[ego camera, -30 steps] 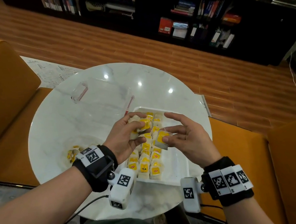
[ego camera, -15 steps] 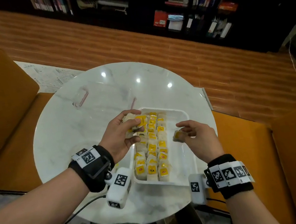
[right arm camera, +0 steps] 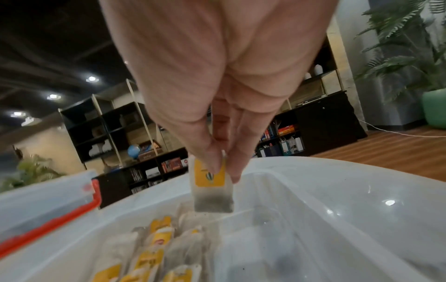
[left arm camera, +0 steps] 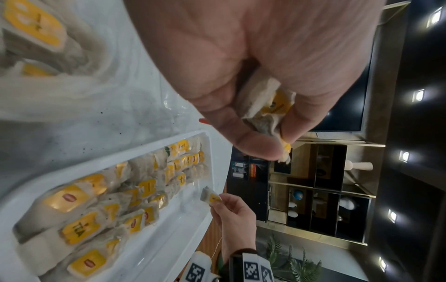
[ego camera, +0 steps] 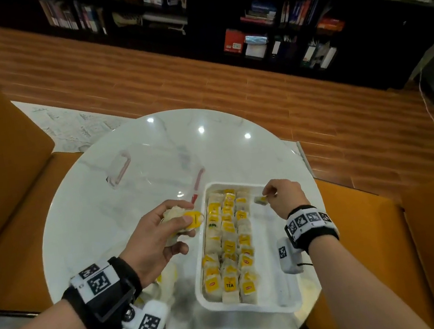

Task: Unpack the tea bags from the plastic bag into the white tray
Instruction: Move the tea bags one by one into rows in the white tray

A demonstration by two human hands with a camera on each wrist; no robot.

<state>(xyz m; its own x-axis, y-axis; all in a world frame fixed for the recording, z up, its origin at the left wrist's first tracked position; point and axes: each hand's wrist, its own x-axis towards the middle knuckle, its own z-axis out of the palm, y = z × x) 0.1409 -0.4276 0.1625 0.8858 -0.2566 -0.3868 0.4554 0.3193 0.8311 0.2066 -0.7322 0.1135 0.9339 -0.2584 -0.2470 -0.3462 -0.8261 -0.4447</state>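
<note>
head view: left hand [ego camera: 161,235] curled round a small bunch of tea bags [ego camera: 183,220], just left of the white tray [ego camera: 287,290] on the round table [ego camera: 85,217]. right hand [ego camera: 286,196] pinching a single tea bag [ego camera: 260,200] over the tray's far right corner. three rows of packed bags [ego camera: 228,245] along the tray's left part.

left wrist view: thumb and fingers [left arm camera: 299,122] clamped on the crumpled bunch [left arm camera: 267,108]; tray [left arm camera: 169,248] below.

right wrist view: fingertips [right arm camera: 235,167] pinching the yellow tag, bag [right arm camera: 212,190] hanging upright above the tray [right arm camera: 337,200]; clear plastic bag [right arm camera: 43,202] at left.
</note>
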